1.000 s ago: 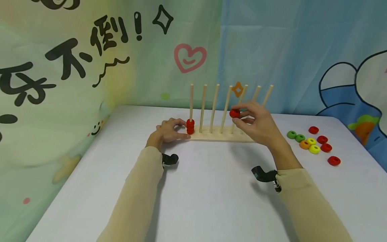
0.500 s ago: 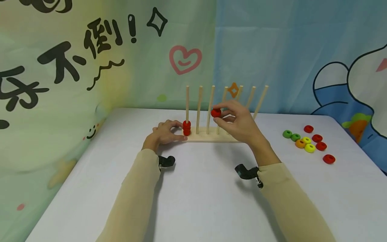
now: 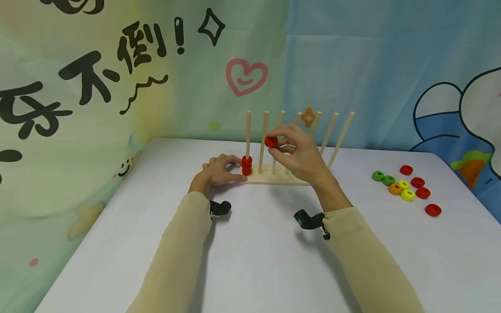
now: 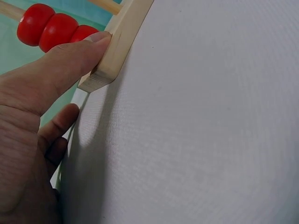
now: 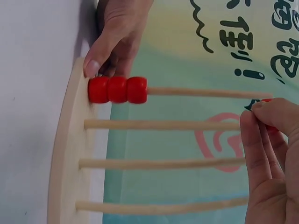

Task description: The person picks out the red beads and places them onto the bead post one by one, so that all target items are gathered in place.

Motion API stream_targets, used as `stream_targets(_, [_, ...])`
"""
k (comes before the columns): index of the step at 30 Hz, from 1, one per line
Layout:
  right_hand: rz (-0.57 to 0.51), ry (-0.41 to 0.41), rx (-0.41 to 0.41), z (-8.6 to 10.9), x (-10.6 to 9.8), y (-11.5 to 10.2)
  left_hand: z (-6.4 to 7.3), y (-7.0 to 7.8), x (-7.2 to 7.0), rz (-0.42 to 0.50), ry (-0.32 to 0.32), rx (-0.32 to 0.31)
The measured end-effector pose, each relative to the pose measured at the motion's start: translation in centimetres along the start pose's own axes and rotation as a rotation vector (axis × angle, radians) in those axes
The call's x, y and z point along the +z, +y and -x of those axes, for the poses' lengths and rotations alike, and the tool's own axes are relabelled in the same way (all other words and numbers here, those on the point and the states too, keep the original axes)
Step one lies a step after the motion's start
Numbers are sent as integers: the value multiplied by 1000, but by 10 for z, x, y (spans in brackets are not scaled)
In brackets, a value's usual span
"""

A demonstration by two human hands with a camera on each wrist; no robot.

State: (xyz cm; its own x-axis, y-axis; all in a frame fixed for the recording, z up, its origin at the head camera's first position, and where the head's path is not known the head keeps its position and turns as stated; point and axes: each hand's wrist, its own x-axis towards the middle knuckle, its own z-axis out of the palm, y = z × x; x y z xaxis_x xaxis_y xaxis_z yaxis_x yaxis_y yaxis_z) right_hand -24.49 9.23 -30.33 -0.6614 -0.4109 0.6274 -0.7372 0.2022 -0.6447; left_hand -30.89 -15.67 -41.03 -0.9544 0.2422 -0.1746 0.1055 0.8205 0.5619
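Pinching: R hand (image 3: 303,152) has a red bead (image 3: 271,141) btwn thumb + fingertips, held up over the table (image 3: 250,261).
Red bead spot: head view puts it just right of 2nd peg (image 3: 263,138) from left, at its upper part; right wrist view shows it mostly hidden by fingers, near far-left peg's tip. Can't tell if it touches.
L hand: (image 3: 219,169) gripping left end of wooden base (image 3: 270,177), thumb pressed on near edge, fingers round far side, partly hidden.
Pegs: 7 in a row, L to R, standing in base; R hand blocks parts of the middle ones.
Red stack: (image 3: 246,165) 3 beads on far-left peg (image 3: 248,134), down at base, right beside L hand.
Loose beads: right side of table, grouped; 2 green (image 3: 377,176) at left, 1 orange (image 3: 395,189), 2 yellow (image 3: 408,195), 4 red (image 3: 422,193) along right, one of them nearest.
Sleeves: beige (image 3: 176,248), both arms, w/ black wrist cams (image 3: 309,220).
Backdrop: cloth (image 3: 336,65) w/ blk characters, pink heart (image 3: 247,77), behind table.
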Motion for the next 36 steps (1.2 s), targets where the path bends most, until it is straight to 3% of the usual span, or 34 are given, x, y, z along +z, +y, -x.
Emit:
stream_targets(18, [-83, 66, -36, -27, 19, -11, -1, 0, 1, -6, 3, -4])
stream_targets(36, [-39, 155, -38, -46, 29, -20, 0, -3, 0, 1, 1, 26])
